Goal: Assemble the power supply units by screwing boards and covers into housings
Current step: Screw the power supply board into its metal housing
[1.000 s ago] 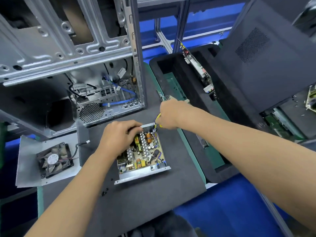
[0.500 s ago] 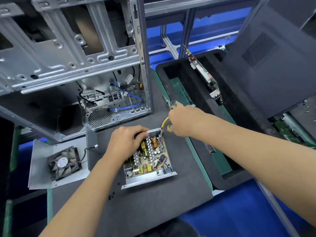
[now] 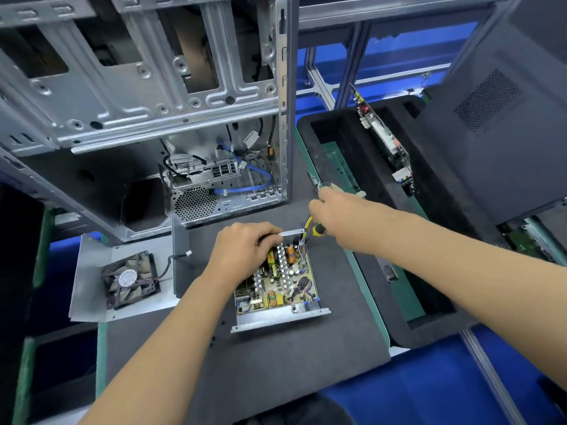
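Observation:
The open power supply housing (image 3: pixel 280 319) lies on the black mat, and its circuit board (image 3: pixel 285 283) sits inside with heatsinks and coils showing. My left hand (image 3: pixel 242 251) rests on the board's far left part, fingers curled over the housing's back wall. My right hand (image 3: pixel 336 210) hovers just past the housing's far right corner and grips a yellow-and-black tool handle (image 3: pixel 318 230), which looks like a screwdriver; its tip is hidden. Yellow wires (image 3: pixel 306 223) rise from that corner to the hand. A grey cover with a fan (image 3: pixel 130 279) lies to the left.
An open computer case (image 3: pixel 171 102) stands behind the mat at the back left. A black foam tray (image 3: pixel 377 240) with an upright circuit board (image 3: pixel 383 136) lies to the right. A dark side panel (image 3: pixel 491 124) leans at the far right. Small dark bits (image 3: pixel 214 338) lie on the mat.
The view has shifted a little. Both hands stay about where they were at the housing; the yellow-and-black handle now shows under my right hand.

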### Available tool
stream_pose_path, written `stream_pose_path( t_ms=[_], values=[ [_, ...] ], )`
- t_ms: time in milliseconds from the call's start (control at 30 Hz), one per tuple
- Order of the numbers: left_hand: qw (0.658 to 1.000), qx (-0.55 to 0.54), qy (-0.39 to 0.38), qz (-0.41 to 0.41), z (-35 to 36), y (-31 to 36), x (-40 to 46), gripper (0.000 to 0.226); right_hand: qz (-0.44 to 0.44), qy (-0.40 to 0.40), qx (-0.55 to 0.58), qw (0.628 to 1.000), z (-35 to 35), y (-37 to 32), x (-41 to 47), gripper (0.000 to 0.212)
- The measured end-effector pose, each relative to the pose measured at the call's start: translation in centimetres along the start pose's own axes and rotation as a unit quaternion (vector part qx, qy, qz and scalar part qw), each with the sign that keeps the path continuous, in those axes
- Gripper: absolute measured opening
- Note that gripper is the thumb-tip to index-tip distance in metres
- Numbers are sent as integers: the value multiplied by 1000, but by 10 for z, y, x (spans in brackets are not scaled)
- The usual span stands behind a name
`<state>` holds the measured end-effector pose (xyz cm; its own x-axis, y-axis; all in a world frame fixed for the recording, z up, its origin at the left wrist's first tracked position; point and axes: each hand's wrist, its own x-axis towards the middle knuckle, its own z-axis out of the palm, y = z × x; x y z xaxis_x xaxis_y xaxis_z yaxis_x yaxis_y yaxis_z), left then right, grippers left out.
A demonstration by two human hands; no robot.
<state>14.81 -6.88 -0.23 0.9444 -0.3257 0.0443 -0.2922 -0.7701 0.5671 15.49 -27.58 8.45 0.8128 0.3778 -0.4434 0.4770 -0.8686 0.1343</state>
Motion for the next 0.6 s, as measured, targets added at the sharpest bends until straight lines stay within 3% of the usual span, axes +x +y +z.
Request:
stream_pose_path(
  t_ms=[67,167,200,333,400,500,600],
  values=[
    [1000,-2,1,-1,0,0,1,15,-22,19,-62,998,-3,2,-3,25],
    [1000,-1,0,2,1,1,1,14,-46,22,-92,994,-6,-5,-4,5],
    [1000,-3,0,2,0,1,1,14,-39,37,-95,994,-1,-9,-2,13],
    [1000,5,1,-2,0,1,0,15,57,11,58,997,4,-5,0,22],
    [1000,5,1,-2,0,2,1,15,34,-1,109,993,3,-3,-3,25],
    [1000,2,5,0,1,1,0,15,-7,69,15,997,8,-8,-3,17],
    [1000,0,8,0,1,1,-1,13,6,76,-29,997,3,-12,2,20]
  ],
)
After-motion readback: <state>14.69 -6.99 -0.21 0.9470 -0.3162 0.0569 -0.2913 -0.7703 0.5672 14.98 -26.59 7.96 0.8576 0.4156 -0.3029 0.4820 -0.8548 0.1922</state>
